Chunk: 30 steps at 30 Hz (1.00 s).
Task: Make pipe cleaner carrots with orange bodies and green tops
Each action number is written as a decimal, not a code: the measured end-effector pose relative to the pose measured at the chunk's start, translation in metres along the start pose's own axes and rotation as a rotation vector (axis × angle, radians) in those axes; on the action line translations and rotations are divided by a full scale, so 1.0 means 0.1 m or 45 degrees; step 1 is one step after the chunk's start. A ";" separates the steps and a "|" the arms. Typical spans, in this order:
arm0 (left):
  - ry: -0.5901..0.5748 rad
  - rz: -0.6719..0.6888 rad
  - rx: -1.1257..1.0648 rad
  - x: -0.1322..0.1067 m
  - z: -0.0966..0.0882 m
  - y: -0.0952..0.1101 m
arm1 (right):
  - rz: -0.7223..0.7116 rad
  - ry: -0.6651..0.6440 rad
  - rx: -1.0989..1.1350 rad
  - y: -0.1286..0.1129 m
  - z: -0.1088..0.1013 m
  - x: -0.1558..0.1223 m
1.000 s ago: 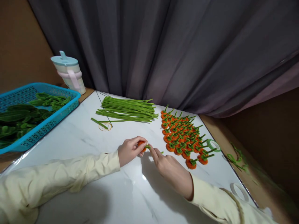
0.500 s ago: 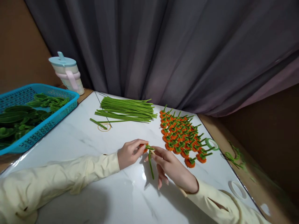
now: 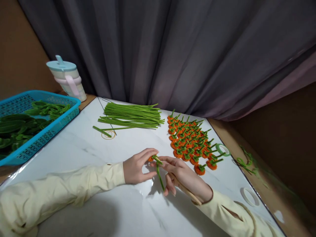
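Note:
A small orange fuzzy pipe-cleaner flower (image 3: pixel 150 159) with a green base is between my hands, low over the table. My left hand (image 3: pixel 137 167) has its fingertips against the flower's far side, its thumb spread away below. My right hand (image 3: pixel 184 176) pinches the flower's stem end with thumb and forefinger. A green pipe cleaner (image 3: pixel 160 177) hangs down from the flower. A thin wooden stick (image 3: pixel 195 198) lies under my right palm, pointing toward the flower; part of it is hidden by the fingers.
Green pipe cleaners (image 3: pixel 132 115) lie in a bundle at the back. Rows of orange flowers (image 3: pixel 189 140) stand stem-up at right, near a green tape roll (image 3: pixel 223 150) and a white ring (image 3: pixel 250 197). A blue basket (image 3: pixel 49 128) of green leaves and a lidded cup (image 3: pixel 67 79) are at left.
My left thumb has come away from the flower and dropped lower. The hanging pipe cleaner has shifted slightly, and the fingers of my right hand have curled in more.

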<state>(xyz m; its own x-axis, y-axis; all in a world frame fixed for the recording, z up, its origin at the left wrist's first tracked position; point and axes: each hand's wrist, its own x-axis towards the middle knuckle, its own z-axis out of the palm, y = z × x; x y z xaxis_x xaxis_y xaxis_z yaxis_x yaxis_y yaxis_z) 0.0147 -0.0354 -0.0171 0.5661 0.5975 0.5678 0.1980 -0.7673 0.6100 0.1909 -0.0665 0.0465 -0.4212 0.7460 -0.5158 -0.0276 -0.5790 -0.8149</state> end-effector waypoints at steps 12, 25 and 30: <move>0.022 0.020 0.099 -0.04 0.06 -0.09 | 0.081 -0.024 0.232 0.01 0.07 0.01; 0.194 -0.136 -0.117 0.03 -0.04 -0.02 | -0.111 -0.071 0.119 0.06 0.12 -0.08; 0.218 -0.369 -0.161 0.06 -0.06 -0.02 | -0.218 -0.022 -0.125 0.12 0.11 -0.07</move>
<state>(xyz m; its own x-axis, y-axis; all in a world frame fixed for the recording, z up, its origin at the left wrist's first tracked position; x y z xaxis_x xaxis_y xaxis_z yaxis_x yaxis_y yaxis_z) 0.0132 -0.0288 -0.0113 0.3563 0.8246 0.4395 0.2241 -0.5320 0.8166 0.1834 -0.0825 0.0434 -0.4331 0.8248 -0.3635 -0.0122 -0.4087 -0.9126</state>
